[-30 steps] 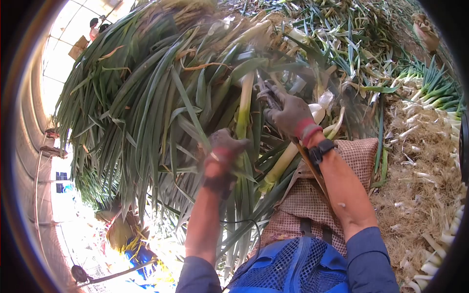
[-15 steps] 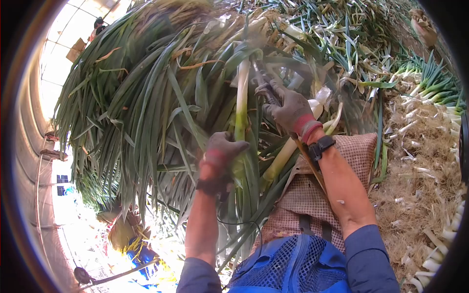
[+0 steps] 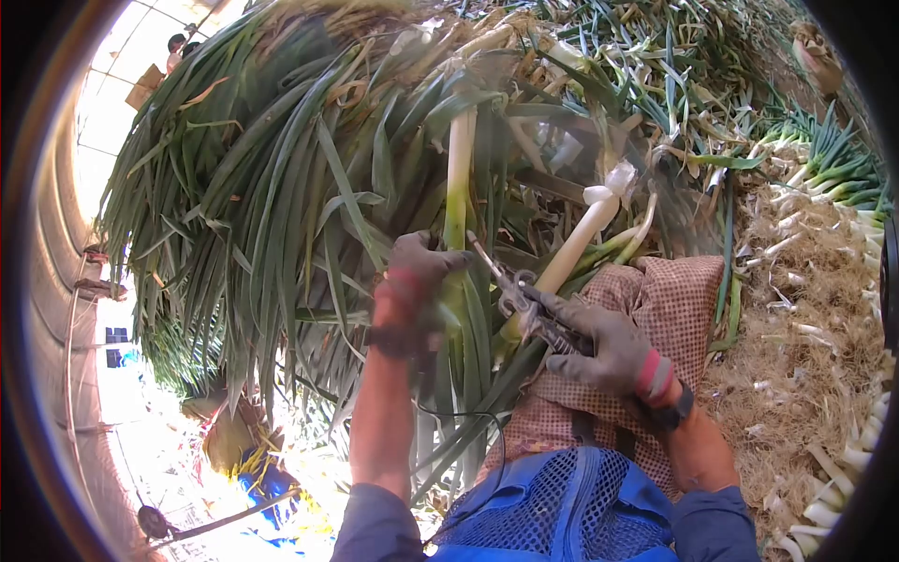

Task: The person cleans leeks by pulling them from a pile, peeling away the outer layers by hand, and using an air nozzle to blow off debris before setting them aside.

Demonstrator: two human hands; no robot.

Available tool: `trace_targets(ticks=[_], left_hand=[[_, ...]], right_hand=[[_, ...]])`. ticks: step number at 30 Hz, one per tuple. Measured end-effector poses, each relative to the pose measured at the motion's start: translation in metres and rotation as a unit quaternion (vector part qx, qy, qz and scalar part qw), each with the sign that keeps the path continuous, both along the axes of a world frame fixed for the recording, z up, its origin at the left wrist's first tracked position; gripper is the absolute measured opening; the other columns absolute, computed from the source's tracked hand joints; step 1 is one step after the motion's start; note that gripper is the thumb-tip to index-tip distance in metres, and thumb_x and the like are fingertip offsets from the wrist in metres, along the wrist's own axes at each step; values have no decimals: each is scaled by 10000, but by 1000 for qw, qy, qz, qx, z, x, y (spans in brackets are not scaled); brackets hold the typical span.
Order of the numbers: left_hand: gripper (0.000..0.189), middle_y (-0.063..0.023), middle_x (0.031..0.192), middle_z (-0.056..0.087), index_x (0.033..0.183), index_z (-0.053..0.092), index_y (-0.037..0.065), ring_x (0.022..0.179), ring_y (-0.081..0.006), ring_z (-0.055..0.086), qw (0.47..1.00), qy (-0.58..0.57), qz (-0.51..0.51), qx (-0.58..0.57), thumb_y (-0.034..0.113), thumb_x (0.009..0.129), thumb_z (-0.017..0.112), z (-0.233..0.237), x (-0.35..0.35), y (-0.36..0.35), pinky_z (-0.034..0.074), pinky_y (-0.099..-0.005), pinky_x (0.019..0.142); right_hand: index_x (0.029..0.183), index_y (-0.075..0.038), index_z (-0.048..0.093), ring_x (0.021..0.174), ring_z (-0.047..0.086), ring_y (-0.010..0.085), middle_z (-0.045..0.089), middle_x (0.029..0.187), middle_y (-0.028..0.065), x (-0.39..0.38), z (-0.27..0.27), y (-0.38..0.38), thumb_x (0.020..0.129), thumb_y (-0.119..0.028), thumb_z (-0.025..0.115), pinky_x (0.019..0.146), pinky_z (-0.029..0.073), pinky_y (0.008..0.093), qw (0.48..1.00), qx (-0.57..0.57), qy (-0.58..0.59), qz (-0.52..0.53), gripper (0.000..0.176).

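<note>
A curved greenhouse wall (image 3: 58,281) runs down the left edge, with glaring light beside it, and heaped greenery fills much of the rest. Near the middle, a leek (image 3: 460,159) stands almost upright, its pale shaft above and its green leaves hanging below; clock directions here are taken from that shaft.

At about 6 to 7 o'clock is the left hand (image 3: 421,260), in a grey glove with a reddish cuff, slightly blurred. Its fingers are curled in and the thumb lies across the green part, holding the leek. The right hand (image 3: 609,347), at 4 to 5 o'clock, is gloved too and wrapped around a metal tool (image 3: 524,309). The tool's slim tip points up toward 11 o'clock and ends just beside the leek (whether they touch, I cannot tell).

At 4 o'clock a second leek (image 3: 588,229) lies slanted, white end upward, near a checked cloth (image 3: 660,290) spread over the lap. Between 5 and 6 o'clock is a blue mesh vest (image 3: 543,510).

A big pile of leeks (image 3: 253,187) spreads at 9 o'clock, long leaves drooping. Loose trimmings (image 3: 655,80) lie toward 2, leeks in a row (image 3: 833,178) at 3, and a mat of stringy roots (image 3: 791,365) at 4. Far off at 10 o'clock, partly hidden, is another person (image 3: 175,45) near a cardboard box (image 3: 143,87).
</note>
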State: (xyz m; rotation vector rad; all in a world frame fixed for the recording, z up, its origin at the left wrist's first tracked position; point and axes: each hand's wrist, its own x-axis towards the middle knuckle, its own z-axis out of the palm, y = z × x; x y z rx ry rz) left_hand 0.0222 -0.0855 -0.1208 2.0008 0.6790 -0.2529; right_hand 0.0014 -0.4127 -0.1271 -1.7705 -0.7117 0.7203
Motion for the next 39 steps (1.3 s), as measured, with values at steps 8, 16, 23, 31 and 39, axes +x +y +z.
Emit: trace_targets(ticks=[8, 16, 23, 31, 39], left_hand=[[425, -90, 944, 791, 1078, 776, -70, 811, -154, 706, 998, 21, -35, 40, 192, 796, 957, 0, -1, -3, 565, -328, 742], [451, -126, 915, 792, 1057, 781, -44, 782, -195, 719, 980, 74, -115, 141, 283, 797, 951, -7, -19, -28, 575, -366, 767], [534, -181, 905, 789, 1024, 781, 27, 865, -322, 777, 945, 97, -162, 266, 494, 769, 823, -19, -32, -59, 586, -444, 814], [506, -175, 872, 782, 992, 764, 48, 836, -346, 774, 927, 105, -185, 308, 520, 810, 758, -21, -59, -78, 585, -461, 782], [482, -189, 839, 765, 982, 757, 53, 812, -376, 759, 942, 32, -162, 291, 472, 744, 759, -15, -33, -98, 577, -475, 791]], right_hand=[[1608, -189, 530, 906, 741, 387, 722, 966, 238, 5, 9, 21, 868, -321, 799, 883, 571, 467, 995, -20, -54, -82, 799], [1579, -164, 549, 912, 743, 447, 756, 993, 257, 104, 3, 58, 874, -341, 784, 876, 576, 490, 973, -84, -122, -174, 763], [1547, -96, 570, 1020, 742, 413, 765, 1130, 246, 83, 19, 45, 874, -322, 783, 943, 565, 435, 986, -75, -100, -109, 741], [1440, -83, 659, 1103, 737, 402, 751, 1216, 260, 204, 15, 84, 919, -341, 713, 989, 566, 450, 961, -154, -186, -137, 584], [1187, -53, 760, 1030, 766, 408, 791, 1112, 227, 385, 27, -7, 912, -479, 726, 899, 591, 502, 776, -306, -358, -420, 508]])
